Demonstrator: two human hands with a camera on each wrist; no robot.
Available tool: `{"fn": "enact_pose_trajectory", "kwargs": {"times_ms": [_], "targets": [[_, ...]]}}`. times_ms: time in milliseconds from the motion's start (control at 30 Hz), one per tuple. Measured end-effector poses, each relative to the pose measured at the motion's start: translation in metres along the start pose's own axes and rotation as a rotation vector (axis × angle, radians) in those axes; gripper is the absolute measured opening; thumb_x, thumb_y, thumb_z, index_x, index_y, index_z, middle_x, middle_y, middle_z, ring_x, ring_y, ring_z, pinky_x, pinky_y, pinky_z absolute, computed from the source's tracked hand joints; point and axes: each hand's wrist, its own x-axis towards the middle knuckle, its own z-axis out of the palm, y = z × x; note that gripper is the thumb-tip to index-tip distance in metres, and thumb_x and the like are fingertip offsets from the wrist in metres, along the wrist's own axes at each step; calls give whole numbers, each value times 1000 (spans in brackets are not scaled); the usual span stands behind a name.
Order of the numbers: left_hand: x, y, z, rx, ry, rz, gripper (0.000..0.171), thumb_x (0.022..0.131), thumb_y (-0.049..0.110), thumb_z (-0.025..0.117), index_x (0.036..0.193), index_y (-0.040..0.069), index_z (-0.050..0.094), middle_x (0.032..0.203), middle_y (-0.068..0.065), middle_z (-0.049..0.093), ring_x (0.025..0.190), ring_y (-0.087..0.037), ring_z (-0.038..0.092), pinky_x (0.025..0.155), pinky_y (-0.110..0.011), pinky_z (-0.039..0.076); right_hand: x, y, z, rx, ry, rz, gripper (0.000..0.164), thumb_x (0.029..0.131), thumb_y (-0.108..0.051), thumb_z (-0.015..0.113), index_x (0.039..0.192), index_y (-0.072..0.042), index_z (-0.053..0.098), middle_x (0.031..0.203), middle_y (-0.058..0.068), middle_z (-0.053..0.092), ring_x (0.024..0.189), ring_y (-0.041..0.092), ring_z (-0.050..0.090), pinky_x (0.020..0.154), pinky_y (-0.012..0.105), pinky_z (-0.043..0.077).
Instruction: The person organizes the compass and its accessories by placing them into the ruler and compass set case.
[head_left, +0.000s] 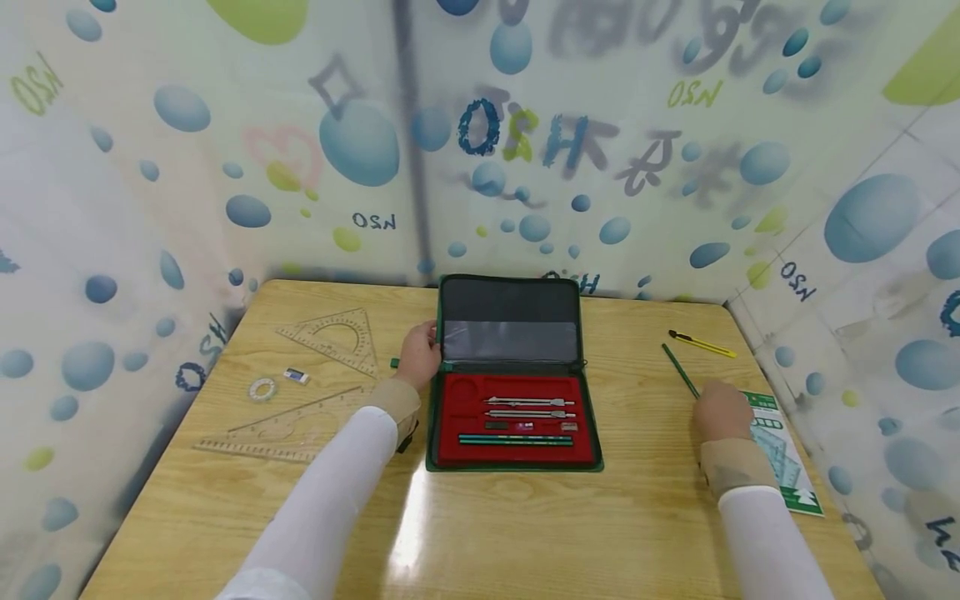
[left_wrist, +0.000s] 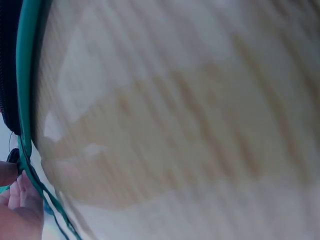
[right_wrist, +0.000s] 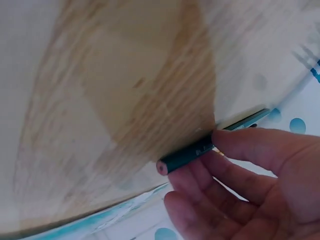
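A zippered case (head_left: pixel 471 302) with green edging lies unfolded on the table, its lid upright at the back. Its red tray (head_left: pixel 465 454) carries two silver compasses (head_left: pixel 529 413), two green pencils (head_left: pixel 516 440) and small pieces. At the case's left side, near the hinge, my left hand (head_left: pixel 418 354) pinches the green edging (left_wrist: pixel 24 90); part of this grip is cut off in the left wrist view. On the right, a dark green pencil (head_left: pixel 678 368) is pinched between thumb and fingers of my right hand (head_left: pixel 723 412). The right wrist view shows the pencil's unsharpened-looking end (right_wrist: pixel 162 167).
On the table's left lie two clear set squares (head_left: pixel 360 342), a clear ring-shaped piece (head_left: pixel 262 389) and an eraser (head_left: pixel 296 376). A yellow utility knife (head_left: pixel 705 343) is at the far right. A green-and-white printed sheet (head_left: pixel 798 492) lies partly under the right hand. Patterned curtains surround the table.
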Motion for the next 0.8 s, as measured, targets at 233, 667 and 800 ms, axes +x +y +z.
{"fn": "enact_pose_trajectory", "kwargs": {"times_ms": [233, 667, 800], "targets": [[-1, 0, 0, -4, 7, 11, 43, 88, -8, 49, 130, -5, 48, 109, -22, 55, 101, -32, 55, 86, -41, 48, 3, -2, 3, -11, -33, 11, 24, 89, 1, 38, 85, 13, 59, 82, 33, 58, 72, 46, 58, 53, 53, 48], [-1, -1, 1, 11, 11, 13, 43, 88, -8, 49, 131, -5, 47, 109, -22, 55, 101, -32, 55, 85, -41, 48, -3, -24, 3, -39, 26, -52, 20, 85, 2, 44, 72, 5, 59, 73, 23, 58, 68, 39, 58, 52, 49, 46], [0, -1, 1, 11, 10, 4, 43, 89, -8, 48, 131, -5, 47, 110, -21, 54, 102, -31, 54, 86, -40, 47, -4, -34, -2, -1, 31, -54, 16, 84, -1, 46, 77, 3, 60, 74, 21, 59, 67, 36, 57, 48, 46, 43]]}}
